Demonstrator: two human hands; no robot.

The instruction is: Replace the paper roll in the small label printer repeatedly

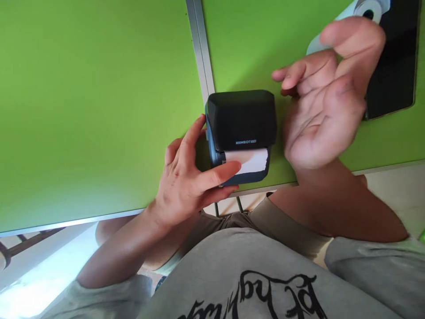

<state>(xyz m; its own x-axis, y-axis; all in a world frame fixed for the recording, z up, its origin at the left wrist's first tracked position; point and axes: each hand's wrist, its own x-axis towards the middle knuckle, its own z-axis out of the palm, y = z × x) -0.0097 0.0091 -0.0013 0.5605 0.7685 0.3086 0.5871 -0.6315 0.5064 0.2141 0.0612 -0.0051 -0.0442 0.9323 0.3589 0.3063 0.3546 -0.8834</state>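
On the green tabletop (83, 110), a metal strip (200, 48) runs up to behind the black device (242, 117), which is near the front edge. At the far right are a flat black object (395, 79) and a white roll (375, 11); the raised right hand (328, 97) partly covers both. This hand is open, palm visible, fingers bent, and it holds nothing, just beside the device. The left hand (186, 177) is clamped on the device's left side, thumb over the white paper (254, 161) at its front.
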